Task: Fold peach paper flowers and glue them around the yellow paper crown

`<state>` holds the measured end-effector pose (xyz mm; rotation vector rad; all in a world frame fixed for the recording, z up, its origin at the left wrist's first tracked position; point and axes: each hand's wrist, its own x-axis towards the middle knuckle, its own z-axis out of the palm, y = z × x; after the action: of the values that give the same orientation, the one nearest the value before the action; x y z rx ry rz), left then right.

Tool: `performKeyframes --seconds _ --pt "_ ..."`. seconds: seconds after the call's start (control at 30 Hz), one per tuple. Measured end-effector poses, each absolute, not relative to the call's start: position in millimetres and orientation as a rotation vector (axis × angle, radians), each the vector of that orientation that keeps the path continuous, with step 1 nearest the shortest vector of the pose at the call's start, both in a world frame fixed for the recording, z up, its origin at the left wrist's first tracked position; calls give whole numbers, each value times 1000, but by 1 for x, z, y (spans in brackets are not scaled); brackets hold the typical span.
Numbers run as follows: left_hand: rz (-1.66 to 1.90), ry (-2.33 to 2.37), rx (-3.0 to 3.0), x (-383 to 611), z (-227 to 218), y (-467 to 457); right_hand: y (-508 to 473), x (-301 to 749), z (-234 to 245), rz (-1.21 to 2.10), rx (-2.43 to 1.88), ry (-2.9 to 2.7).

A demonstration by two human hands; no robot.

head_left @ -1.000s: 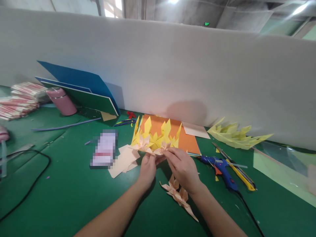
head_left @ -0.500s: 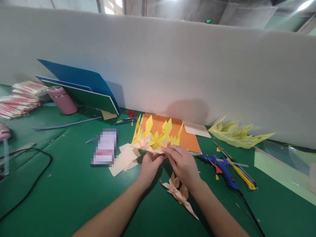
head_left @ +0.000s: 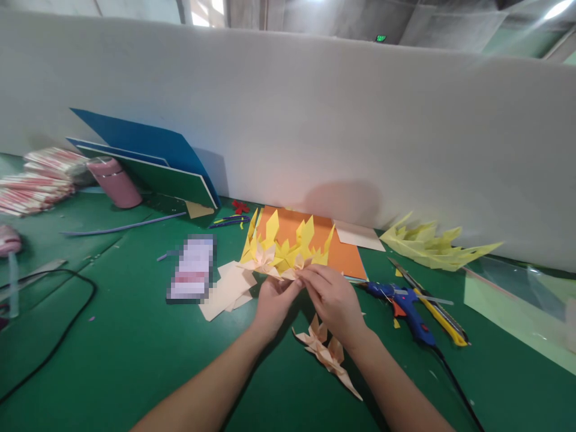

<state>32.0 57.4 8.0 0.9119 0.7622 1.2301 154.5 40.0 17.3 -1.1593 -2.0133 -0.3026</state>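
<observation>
Both hands meet at a peach folded-paper piece (head_left: 265, 258) with petal-like points. My left hand (head_left: 275, 303) pinches its lower edge from below. On its right end, the fingers of my right hand (head_left: 332, 297) are closed around a small folded part; the fingertips partly hide it. Just behind this piece stand yellow folded-paper points (head_left: 285, 243), and I cannot tell whether the two are joined. A second peach folded-paper piece (head_left: 327, 355) lies on the green table below my right hand. Flat peach paper sheets (head_left: 225, 294) lie left of my left hand.
Right of my hands lie a blue glue gun (head_left: 407, 306) with a black cord and a yellow utility knife (head_left: 443, 321). A pale yellow folded-paper piece (head_left: 438, 246) sits near the white partition (head_left: 288, 120). Orange paper (head_left: 344, 258), a blurred phone (head_left: 192, 267) and a pink bottle (head_left: 116, 183) are also there.
Almost nothing differs. The camera view has shifted very slightly, and both hands stay on the peach folded-paper piece with at most a tiny finger movement.
</observation>
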Motion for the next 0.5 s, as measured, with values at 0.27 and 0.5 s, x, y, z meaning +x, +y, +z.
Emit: performKeyframes --seconds 0.27,0.5 --pt "1213 773 893 31 11 57 40 154 21 -251 -1182 -2038" --pt "1261 761 759 32 5 60 32 164 40 -215 -1164 -2036"
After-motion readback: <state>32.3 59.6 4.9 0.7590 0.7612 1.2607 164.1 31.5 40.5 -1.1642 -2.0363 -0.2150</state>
